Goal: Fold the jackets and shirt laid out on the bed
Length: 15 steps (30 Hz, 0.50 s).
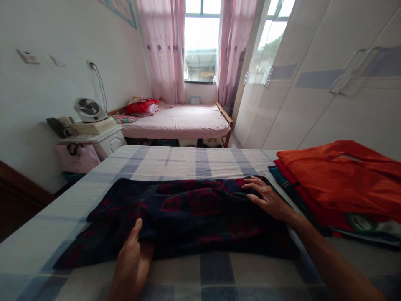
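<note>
A dark navy garment (178,217) with red block patterns lies spread crosswise on the bed, folded and slightly wrinkled. At its near edge, left of the middle, is my left hand (133,255). The thumb points up over the cloth while the other fingers go under it, hidden, with fabric between. My right hand (266,198) rests palm down on the garment's far right part, fingers spread. Right beside it is a pile of folded clothes, with an orange garment (341,179) on top and red and dark green ones below.
White and blue checked sheet (156,156) covers the bed under the garment. Beyond it stands a second bed (184,119) with pink bedding. On the left, a small fan (89,109) sits on a white cabinet (112,142). A tall white wardrobe (291,108) lines the right side.
</note>
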Each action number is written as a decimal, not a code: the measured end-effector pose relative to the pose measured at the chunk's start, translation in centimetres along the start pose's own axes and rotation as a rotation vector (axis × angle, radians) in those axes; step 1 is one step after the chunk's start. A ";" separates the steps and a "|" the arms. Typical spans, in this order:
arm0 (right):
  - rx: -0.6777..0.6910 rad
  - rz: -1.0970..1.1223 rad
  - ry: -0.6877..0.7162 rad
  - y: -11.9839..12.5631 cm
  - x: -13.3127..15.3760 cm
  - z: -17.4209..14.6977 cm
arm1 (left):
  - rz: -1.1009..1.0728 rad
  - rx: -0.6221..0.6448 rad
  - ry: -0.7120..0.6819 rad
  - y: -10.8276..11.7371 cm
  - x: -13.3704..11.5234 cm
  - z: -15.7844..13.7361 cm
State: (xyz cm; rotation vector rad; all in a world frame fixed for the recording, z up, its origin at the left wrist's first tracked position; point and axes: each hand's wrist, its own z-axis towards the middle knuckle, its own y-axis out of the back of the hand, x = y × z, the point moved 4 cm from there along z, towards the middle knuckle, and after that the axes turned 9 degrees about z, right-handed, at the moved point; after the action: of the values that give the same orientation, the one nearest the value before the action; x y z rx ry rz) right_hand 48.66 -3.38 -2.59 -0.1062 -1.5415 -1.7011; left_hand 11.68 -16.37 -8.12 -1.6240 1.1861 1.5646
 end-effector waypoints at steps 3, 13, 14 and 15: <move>0.050 0.033 0.045 -1.2 1.2 -0.2 | -0.470 -0.037 0.219 -0.8 -1.9 -0.9; -0.153 0.160 -0.077 0.0 -0.3 2.6 | -0.539 -0.286 0.303 1.2 -2.9 -1.7; -0.145 0.146 -0.096 -0.2 -0.6 2.7 | -0.579 -0.256 0.294 1.2 -2.9 -1.5; -0.130 0.134 -0.109 -0.6 -1.0 2.7 | -0.636 -0.226 0.285 1.1 -2.9 -1.3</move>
State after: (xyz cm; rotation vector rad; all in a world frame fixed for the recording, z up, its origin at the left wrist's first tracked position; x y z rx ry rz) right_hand 47.78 -0.62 -2.93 -0.3672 -1.4665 -1.7120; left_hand 11.55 -17.43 -4.90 -2.1527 0.5291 1.1041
